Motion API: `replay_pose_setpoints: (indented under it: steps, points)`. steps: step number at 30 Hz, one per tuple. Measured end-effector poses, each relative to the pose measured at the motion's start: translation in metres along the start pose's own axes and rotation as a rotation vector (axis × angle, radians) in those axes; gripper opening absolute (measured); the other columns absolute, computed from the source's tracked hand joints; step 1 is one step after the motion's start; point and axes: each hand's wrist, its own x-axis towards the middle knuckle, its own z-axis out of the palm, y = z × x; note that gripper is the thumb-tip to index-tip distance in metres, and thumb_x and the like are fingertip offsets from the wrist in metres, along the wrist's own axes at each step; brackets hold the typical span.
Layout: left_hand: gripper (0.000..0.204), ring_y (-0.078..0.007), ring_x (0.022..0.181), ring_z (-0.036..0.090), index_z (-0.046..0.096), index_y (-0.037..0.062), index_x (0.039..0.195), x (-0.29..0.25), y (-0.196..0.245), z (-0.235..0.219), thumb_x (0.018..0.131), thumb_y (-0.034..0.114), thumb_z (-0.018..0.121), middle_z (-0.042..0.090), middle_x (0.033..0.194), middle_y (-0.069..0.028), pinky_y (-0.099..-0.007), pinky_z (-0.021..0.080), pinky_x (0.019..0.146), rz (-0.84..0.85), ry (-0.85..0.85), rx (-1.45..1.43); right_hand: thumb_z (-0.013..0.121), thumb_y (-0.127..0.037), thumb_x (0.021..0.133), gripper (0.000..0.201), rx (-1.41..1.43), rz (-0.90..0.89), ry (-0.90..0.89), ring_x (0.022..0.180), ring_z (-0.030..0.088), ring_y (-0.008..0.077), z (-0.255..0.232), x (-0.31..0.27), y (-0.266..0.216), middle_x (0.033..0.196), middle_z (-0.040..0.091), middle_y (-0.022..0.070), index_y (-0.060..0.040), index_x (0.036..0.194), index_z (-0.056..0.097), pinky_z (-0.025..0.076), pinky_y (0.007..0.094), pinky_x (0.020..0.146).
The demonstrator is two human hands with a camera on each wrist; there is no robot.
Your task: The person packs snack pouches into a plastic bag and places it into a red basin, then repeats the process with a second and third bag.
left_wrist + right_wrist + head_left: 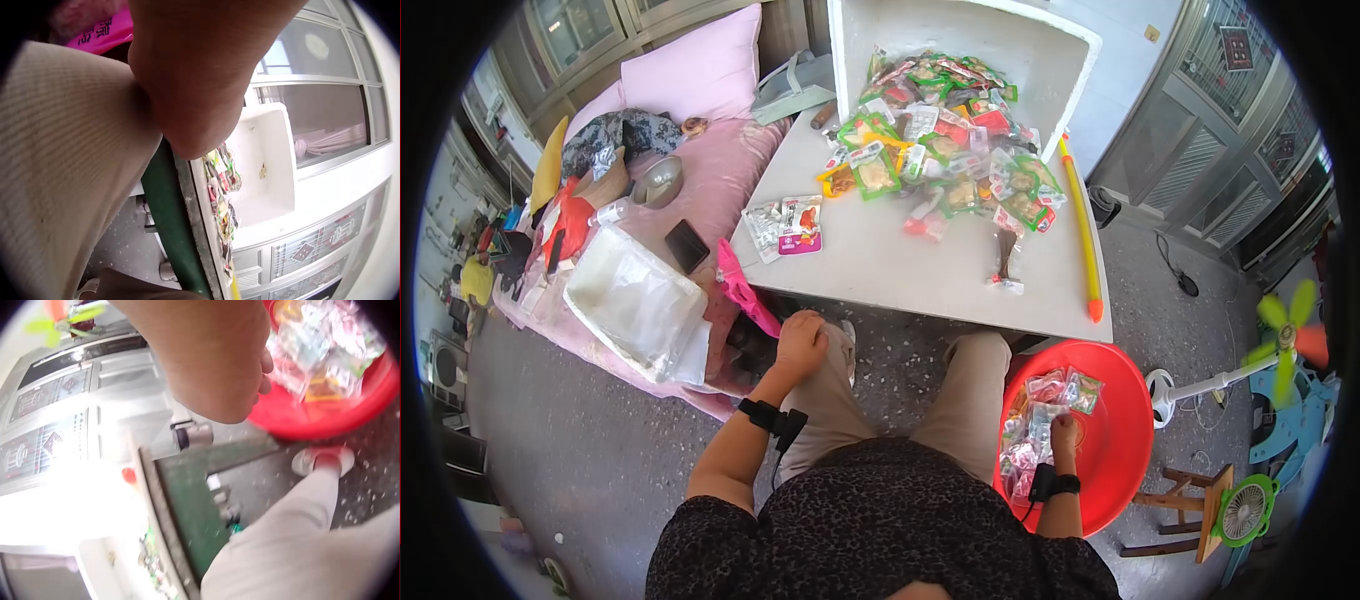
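Note:
My left hand [802,345] rests on my left knee, its fingers lying over the trouser leg [69,144]. Low on the right, my right hand [1065,438] is inside the red basin [1122,440]. Its fingers [265,385] are bent near a pile of small clear and silver food packets [1040,425]. Whether they pinch a packet I cannot tell, as the palm side is hidden. On the table [850,270] ahead lies a heap of sealed snack packets [945,165], spilling from a white foam box [1040,50]. Several flat pouches [785,228] lie apart at its left.
A yellow tube with orange ends [1083,230] lies along the table's right edge. Left stands a pink-covered couch [730,165] with a foam lid [635,300], phone [687,246] and metal bowl [658,182]. A fan [1287,335] and wooden stool [1215,500] stand right.

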Motion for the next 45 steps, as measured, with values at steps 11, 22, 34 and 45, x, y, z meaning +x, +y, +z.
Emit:
replay_pose_setpoints:
  steps: [11, 22, 34, 45]
  points:
    - [0.028, -0.0337, 0.092, 0.046, 0.05, 0.0006, 0.093, -0.029, -0.101, -0.125, 0.067, 0.012, 0.054, 0.05, 0.095, -0.0178, -0.0408, 0.036, 0.081, -0.286, 0.413, 0.471, 0.053, -0.007, 0.071, 0.02, 0.241, -0.709, 0.081, 0.082, 0.052, 0.0289, 0.032, 0.008, -0.268, 0.086, 0.053, 0.0145, -0.0003, 0.089, 0.049, 0.042, 0.034, 0.07]
    - [0.033, -0.0378, 0.088, 0.05, 0.053, 0.0034, 0.092, -0.068, -0.206, -0.17, 0.076, 0.03, 0.045, 0.054, 0.092, -0.0215, -0.0442, 0.039, 0.077, -0.977, -0.05, 0.508, 0.054, -0.009, 0.064, 0.023, 0.041, -0.735, 0.051, 0.1, 0.044, 0.0273, 0.05, 0.002, -0.271, 0.097, 0.052, 0.0095, -0.006, 0.086, 0.051, 0.031, 0.0394, 0.083]
    - [0.027, -0.0369, 0.08, 0.052, 0.055, 0.0029, 0.082, -0.065, -0.203, -0.185, 0.076, 0.025, 0.04, 0.056, 0.082, -0.0211, -0.0429, 0.04, 0.07, -0.764, 0.038, 0.353, 0.053, -0.009, 0.063, 0.019, 0.036, -0.746, 0.083, 0.099, 0.045, 0.0276, 0.048, 0.003, -0.274, 0.095, 0.052, 0.0089, -0.0065, 0.082, 0.052, 0.032, 0.0404, 0.08]
    - [0.017, -0.0336, 0.065, 0.051, 0.047, 0.0006, 0.065, -0.047, -0.171, -0.205, 0.066, 0.016, 0.054, 0.052, 0.064, -0.0176, -0.0395, 0.04, 0.058, -0.777, 0.136, 0.351, 0.052, -0.01, 0.063, 0.019, 0.019, -0.724, 0.087, 0.099, 0.045, 0.0274, 0.048, 0.003, -0.272, 0.094, 0.053, 0.0084, -0.0066, 0.082, 0.053, 0.031, 0.0397, 0.082]
